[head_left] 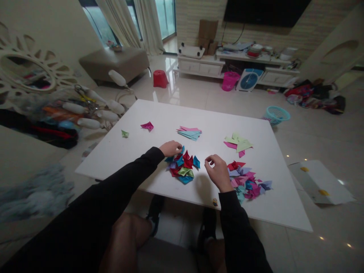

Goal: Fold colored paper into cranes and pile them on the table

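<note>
A heap of folded paper pieces (186, 163) in red, blue, green and lilac lies on the white table (159, 113) between my hands. At its upper left, my left hand (171, 148) pinches a small blue folded paper piece (182, 149). Just right of the heap, above the tabletop, is my right hand (218, 172). Its fingers are curled with a gap to the thumb, and I see nothing in them. Beyond that hand spreads a second pile of folded paper pieces (250, 184) in pink, lilac, teal and red, partly covered by the hand.
Flat pink and light-blue paper pieces (190, 133) lie behind the heap. Light-green and pink papers (239, 143) are further right. A magenta folded piece (147, 126) and a green one (124, 134) sit at left. A tiny figure (215, 202) stands near the front edge.
</note>
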`<action>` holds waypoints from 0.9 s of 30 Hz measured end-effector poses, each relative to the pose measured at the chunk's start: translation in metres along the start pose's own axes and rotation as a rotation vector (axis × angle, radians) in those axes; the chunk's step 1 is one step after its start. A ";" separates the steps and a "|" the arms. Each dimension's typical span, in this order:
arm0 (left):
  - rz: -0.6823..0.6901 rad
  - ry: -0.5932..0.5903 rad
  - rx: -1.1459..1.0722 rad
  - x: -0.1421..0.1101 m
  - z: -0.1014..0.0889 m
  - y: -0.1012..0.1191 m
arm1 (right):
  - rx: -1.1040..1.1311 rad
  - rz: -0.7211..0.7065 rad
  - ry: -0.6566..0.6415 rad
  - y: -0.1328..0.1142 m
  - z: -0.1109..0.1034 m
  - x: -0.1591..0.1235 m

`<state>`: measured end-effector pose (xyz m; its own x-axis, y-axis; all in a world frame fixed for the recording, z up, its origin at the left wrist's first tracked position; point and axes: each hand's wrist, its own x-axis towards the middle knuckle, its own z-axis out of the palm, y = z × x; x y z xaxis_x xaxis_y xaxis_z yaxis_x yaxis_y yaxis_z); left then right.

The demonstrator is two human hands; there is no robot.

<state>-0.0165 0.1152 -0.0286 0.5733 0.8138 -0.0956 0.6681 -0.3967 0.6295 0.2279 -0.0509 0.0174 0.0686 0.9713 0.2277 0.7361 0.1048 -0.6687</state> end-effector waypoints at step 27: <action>-0.565 0.442 0.086 -0.034 -0.065 -0.097 | -0.031 -0.001 -0.038 -0.001 0.003 0.001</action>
<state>-0.1314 0.1540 -0.0357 -0.1042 0.9930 -0.0562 0.8510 0.1183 0.5117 0.2253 -0.0493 0.0165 0.0429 0.9787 0.2006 0.7564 0.0993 -0.6465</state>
